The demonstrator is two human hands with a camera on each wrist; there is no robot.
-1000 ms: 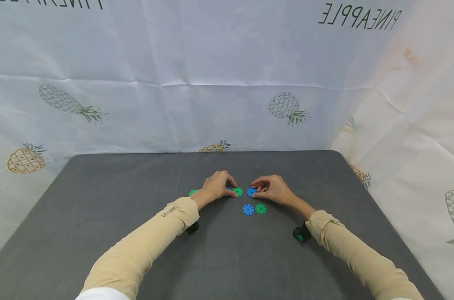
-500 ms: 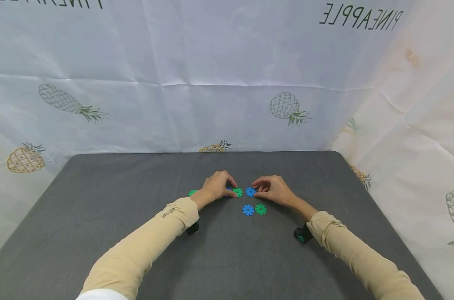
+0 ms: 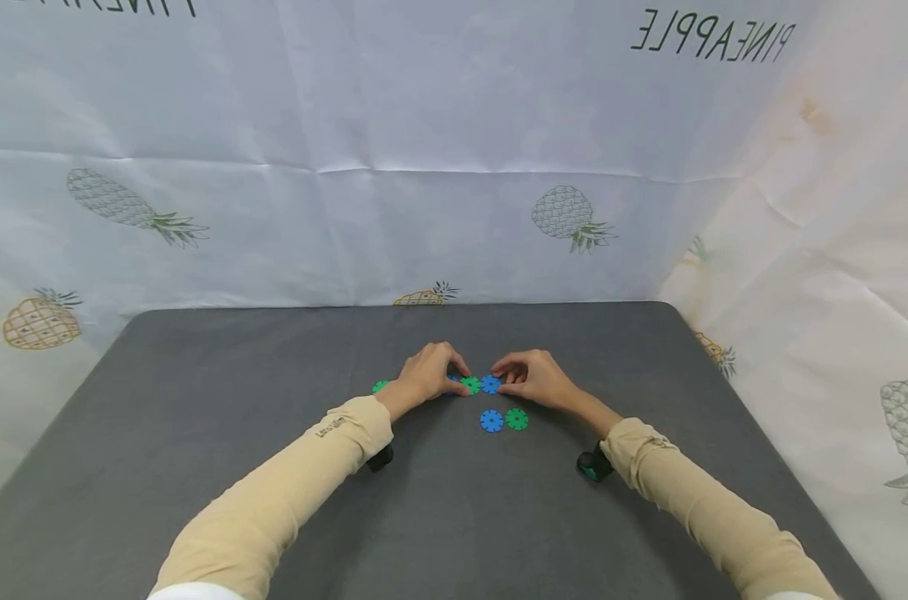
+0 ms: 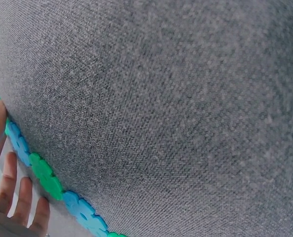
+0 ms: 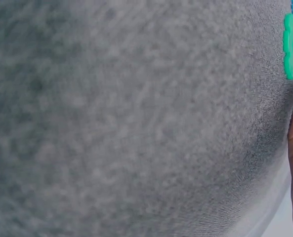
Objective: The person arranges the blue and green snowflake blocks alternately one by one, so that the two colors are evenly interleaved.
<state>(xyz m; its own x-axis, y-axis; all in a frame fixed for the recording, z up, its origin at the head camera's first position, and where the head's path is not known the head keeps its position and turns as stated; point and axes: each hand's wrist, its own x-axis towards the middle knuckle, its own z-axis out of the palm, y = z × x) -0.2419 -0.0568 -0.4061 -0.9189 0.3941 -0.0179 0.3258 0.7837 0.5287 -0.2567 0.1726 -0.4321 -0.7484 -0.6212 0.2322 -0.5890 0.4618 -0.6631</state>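
Note:
In the head view my left hand (image 3: 426,373) pinches a green notched plastic disc (image 3: 471,386) at the right end of a row, finger at its far side and thumb at its near side. My right hand (image 3: 538,380) holds a blue notched disc (image 3: 490,384) between thumb and finger, its edge right at the green one. The left wrist view shows the row running under that hand: a blue disc (image 4: 19,143), a green disc (image 4: 46,176) and another blue disc (image 4: 85,213), edge to edge. My left forearm hides part of this row in the head view.
Nearer to me lie a loose blue disc (image 3: 491,421) and a loose green disc (image 3: 517,419), side by side. The grey table (image 3: 454,517) ends at a pale hanging cloth (image 3: 333,233) printed with pineapples.
My right hand has moved left with the blue disc, closing the gap to the green disc. My left hand keeps its place on the green one.

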